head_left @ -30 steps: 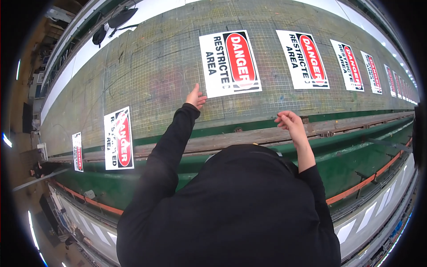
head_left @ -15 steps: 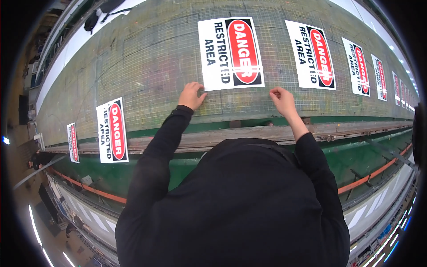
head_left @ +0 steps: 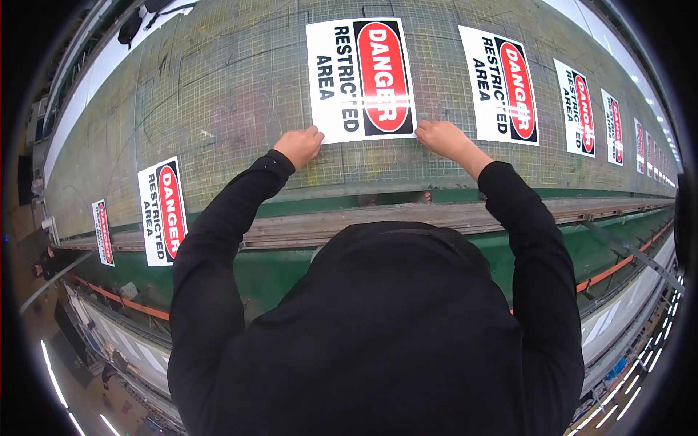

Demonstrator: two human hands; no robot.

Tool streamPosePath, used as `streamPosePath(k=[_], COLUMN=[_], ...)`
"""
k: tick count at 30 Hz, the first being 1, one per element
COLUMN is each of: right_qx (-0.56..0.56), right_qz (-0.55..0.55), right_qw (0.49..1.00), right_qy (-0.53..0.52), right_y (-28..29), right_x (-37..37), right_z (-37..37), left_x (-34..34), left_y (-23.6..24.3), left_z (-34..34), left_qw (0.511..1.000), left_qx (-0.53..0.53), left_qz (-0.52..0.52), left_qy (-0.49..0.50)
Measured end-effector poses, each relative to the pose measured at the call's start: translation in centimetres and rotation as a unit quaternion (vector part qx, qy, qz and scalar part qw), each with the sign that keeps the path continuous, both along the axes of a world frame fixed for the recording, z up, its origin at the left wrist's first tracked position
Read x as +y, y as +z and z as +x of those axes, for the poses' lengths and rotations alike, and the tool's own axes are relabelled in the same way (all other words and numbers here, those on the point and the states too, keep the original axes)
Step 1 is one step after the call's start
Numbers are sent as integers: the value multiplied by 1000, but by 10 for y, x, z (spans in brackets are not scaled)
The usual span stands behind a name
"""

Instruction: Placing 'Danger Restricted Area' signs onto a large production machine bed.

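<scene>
A white sheet sign with a red oval, black border and black lettering (head_left: 333,98) lies on the green gridded, paint-stained work surface (head_left: 233,109) in front of me. My left hand (head_left: 302,145) is closed at its lower left corner, fingertips pinching the edge. At the lower right corner my right hand (head_left: 440,138) grips the edge between thumb and fingers. Similar signs lie to the right (head_left: 491,83) and in a receding row beyond, with two more to the left (head_left: 156,211).
A wooden and metal rail (head_left: 363,215) runs along the table's near edge above a green frame (head_left: 545,269) with an orange bar (head_left: 131,299). A black bag-like object (head_left: 131,27) lies at the far edge. Another person (head_left: 45,263) is small and dim at the far left.
Both hands have moved up to the middle sign's lower corners and closed on them; the right one came leftward. The view has shifted, so the signs sit higher in the picture.
</scene>
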State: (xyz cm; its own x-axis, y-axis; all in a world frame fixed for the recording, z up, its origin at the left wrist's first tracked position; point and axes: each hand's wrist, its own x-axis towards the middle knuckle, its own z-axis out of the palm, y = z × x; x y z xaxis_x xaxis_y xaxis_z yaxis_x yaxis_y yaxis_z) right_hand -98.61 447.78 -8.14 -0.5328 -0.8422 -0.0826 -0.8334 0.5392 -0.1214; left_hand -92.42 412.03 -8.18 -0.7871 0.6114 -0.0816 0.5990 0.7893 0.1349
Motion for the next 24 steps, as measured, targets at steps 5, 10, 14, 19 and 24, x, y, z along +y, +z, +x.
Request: streamPosePath(k=[5,10,14,19,24], right_qx=[11,5,7,19,19], right_qz=[53,64,67,50,20], right_qw=[992,990,989,990,992], right_qy=[115,129,131,134,121], right_y=[10,14,10,9,9], right_x=[-6,-13,-12,-10,-6], right_z=[-10,-8,-8,-6,-4], left_x=[0,2,1,2,1], left_y=[-5,-3,-2,2,5], left_z=[-1,1,4,5,6], left_qw=[999,998,998,998,995], left_qx=[23,54,56,64,84], left_qz=[-16,13,5,27,44], left_qy=[-16,-19,-5,-4,-12])
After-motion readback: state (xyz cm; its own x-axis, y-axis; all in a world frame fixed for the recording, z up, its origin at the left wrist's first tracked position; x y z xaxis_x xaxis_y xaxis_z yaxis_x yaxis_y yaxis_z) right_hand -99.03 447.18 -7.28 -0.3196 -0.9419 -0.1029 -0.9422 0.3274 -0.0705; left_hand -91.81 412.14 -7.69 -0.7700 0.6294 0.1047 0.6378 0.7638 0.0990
